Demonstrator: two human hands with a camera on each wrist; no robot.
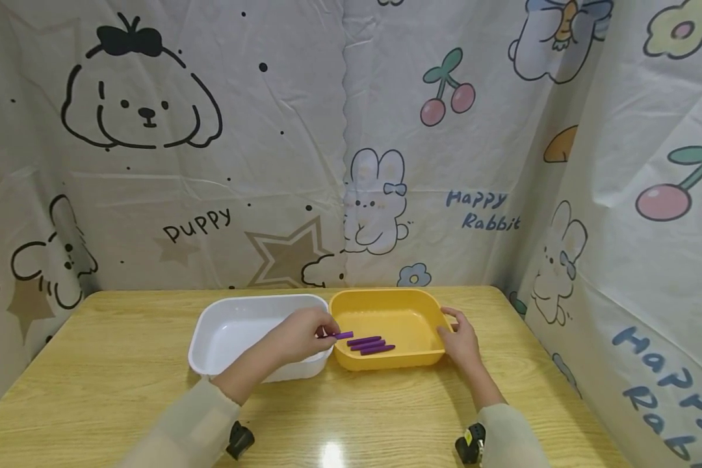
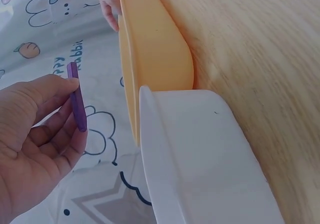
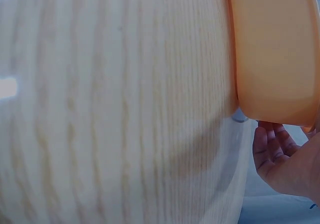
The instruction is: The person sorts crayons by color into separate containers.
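Note:
Between thumb and fingertips, my left hand (image 1: 306, 335) pinches a slim purple crayon (image 2: 77, 96). It holds this over the place where the two basins meet, its tip pointing right. Several similar purple crayons (image 1: 372, 345) lie side by side inside the yellow basin (image 1: 412, 361), toward its left front. My right hand (image 1: 461, 339) grips the right end of that basin, thumb at the rim and fingers on the outer wall. In the right wrist view, fingers (image 3: 272, 146) touch the basin's end. Under my left forearm stands the white basin (image 1: 225, 318); my arm hides part of its inside.
Both basins stand side by side, touching, toward the back of the wooden table (image 1: 123, 364). A printed cloth (image 1: 292, 162) hangs behind the table and along its sides. Black wrist cameras sit below both sleeves.

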